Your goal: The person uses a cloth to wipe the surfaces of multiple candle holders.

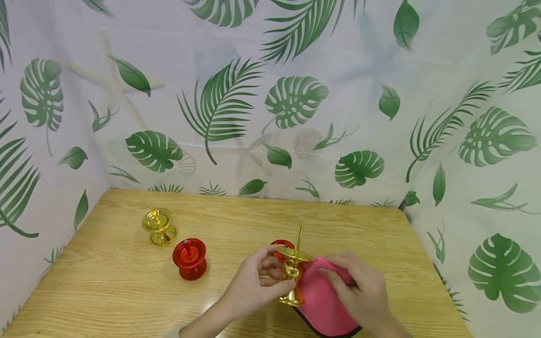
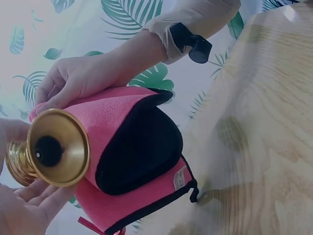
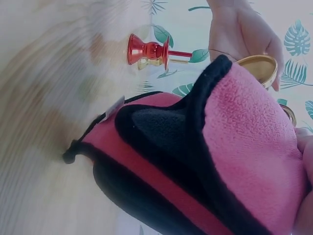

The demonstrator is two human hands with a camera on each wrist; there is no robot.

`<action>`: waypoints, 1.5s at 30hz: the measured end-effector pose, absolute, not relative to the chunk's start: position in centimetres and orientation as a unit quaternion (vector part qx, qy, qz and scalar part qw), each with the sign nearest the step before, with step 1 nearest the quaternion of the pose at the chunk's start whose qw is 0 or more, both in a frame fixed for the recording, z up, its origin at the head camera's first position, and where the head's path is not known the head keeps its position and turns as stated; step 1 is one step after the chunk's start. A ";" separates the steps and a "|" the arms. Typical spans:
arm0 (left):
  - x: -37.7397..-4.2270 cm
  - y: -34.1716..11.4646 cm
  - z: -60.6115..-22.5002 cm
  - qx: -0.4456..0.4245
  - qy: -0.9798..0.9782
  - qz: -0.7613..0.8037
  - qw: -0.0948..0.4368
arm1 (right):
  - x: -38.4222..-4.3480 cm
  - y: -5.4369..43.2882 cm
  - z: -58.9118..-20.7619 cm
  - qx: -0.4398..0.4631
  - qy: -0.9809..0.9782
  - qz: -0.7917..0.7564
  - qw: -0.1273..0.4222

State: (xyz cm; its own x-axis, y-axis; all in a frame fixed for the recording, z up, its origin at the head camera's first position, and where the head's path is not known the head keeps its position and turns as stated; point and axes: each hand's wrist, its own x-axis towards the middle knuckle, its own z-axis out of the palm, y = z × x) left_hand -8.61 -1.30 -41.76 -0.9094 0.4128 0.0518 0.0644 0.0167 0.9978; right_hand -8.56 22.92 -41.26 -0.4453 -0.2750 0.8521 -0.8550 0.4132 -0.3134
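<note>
Just above the table, my left hand (image 1: 249,284) grips a gold candlestick (image 1: 291,269) by its stem, thumb on the near side. A wide dish and a thin upright spike form its top. From below, the left wrist view shows the candlestick's hollow flared base (image 2: 73,147) with a dark round centre. My right hand (image 1: 365,293) pinches a pink cloth (image 1: 323,298) with black edging against the candlestick's right side, near the dish. Folded over and hanging down, the cloth (image 3: 249,132) shows a dark underside in the right wrist view.
A gold candlestick (image 1: 160,232) and a red one (image 1: 192,265) stand upright on the left of the wooden table (image 1: 114,281). Another red candlestick (image 1: 282,244) is partly hidden behind the held one. Leaf-print sheets (image 1: 236,117) surround the table's back and sides.
</note>
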 end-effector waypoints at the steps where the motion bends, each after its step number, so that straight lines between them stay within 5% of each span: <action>1: -8.6 -1.3 -41.8 0.169 0.697 0.684 0.132 | -8.6 23.0 -41.3 0.376 -0.753 0.393 0.370; 16: -8.2 -0.5 -42.0 0.102 0.698 0.703 0.092 | -8.2 21.8 -39.8 0.402 -0.753 0.227 0.468; 30: -8.0 -0.2 -41.9 0.114 0.784 0.610 0.012 | -7.7 20.1 -37.5 0.390 -0.812 0.121 0.417; 45: -8.2 -0.5 -42.0 0.094 0.708 0.694 0.090 | -8.5 21.7 -39.4 0.390 -0.779 0.187 0.454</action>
State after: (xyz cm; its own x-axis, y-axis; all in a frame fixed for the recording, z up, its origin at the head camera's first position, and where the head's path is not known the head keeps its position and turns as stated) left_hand -8.19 -0.52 -41.96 -0.9659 0.2590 0.0033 0.0087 0.0199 0.9998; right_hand -8.51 21.66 -39.40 -0.2836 -0.4372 0.8535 -0.7777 0.6256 0.0621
